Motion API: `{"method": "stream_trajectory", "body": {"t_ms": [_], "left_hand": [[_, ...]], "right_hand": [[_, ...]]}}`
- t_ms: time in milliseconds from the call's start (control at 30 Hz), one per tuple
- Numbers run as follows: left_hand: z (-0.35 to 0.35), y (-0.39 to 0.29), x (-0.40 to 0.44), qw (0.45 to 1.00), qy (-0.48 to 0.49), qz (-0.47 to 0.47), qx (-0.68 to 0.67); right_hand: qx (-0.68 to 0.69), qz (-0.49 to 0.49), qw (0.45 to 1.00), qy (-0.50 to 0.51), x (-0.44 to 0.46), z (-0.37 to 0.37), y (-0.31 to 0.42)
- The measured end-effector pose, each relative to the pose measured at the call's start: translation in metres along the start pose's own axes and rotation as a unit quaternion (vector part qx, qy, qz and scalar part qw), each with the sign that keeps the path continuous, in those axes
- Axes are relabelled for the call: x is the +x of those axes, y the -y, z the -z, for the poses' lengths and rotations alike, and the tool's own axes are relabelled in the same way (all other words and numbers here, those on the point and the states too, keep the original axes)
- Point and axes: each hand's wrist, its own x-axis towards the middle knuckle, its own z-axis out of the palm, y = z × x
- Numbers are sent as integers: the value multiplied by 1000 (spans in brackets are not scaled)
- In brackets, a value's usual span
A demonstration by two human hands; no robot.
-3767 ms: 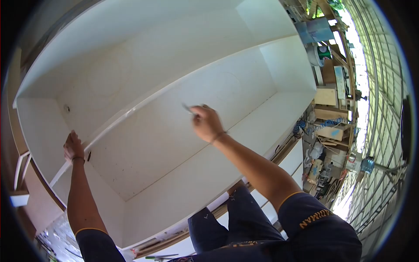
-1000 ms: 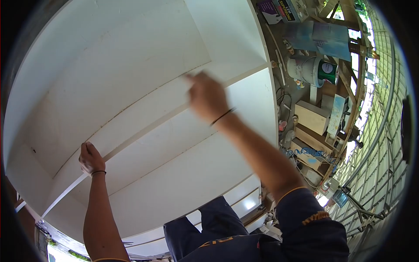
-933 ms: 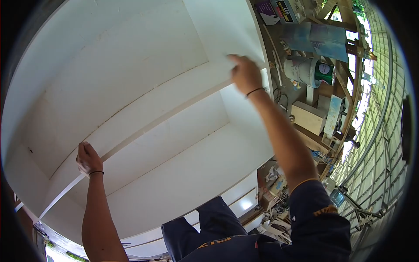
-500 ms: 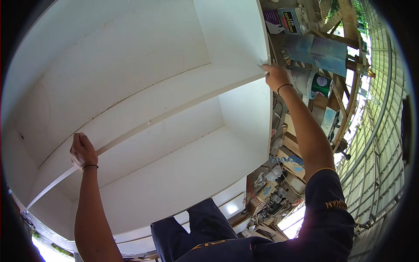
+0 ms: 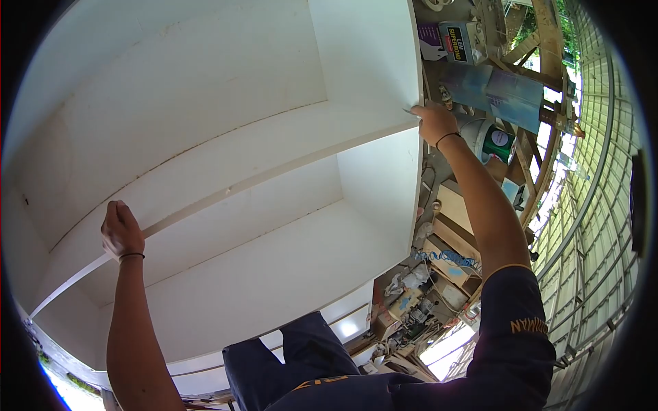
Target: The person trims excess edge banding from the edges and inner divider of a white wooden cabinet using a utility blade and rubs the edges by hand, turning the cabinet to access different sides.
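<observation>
A large white cabinet [image 5: 226, 267] lies open before me, with a long divider board [image 5: 274, 168] across it. My left hand [image 5: 122, 229] is closed round the divider's edge near its left end. At the divider's right end, by the cabinet's outer side, is my right hand [image 5: 436, 123]. Its fingers are closed on a small thin tool [image 5: 409, 111], whose tip points left over the board; the rest of it is hidden in the hand.
To the right stand a Superbond box [image 5: 458, 42], a blue-stained sheet [image 5: 504, 92], a bucket with a green can [image 5: 499, 142], and wooden boxes [image 5: 452, 205]. A grid wall [image 5: 589, 178] rises at the far right. Clutter lies below the boxes.
My right hand has moved right along the divider to the cabinet's outer side and is now nearly still. My left hand stays on the divider while the view has shifted.
</observation>
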Motion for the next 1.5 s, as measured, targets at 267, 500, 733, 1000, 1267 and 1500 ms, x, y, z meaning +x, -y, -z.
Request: {"method": "stream_trajectory", "body": {"t_ms": [267,500,733,1000,1267,1500], "left_hand": [[-2,2,-1,1000,-5,-12,22],[-7,6,-1,1000,-5,2,12],[-3,3,0,1000,14,11,6],[-4,6,-1,999,20,4,26],[-2,4,0,999,31,18,28],[0,0,-1,999,18,6,41]], "right_hand": [[172,56,983,6,-21,6,120],[272,106,954,-62,-34,33,189],[8,-41,999,25,-5,-8,0],[283,70,956,-41,-60,17,208],[179,-1,982,-55,-6,16,102],[149,-43,987,-29,-21,-7,99]]}}
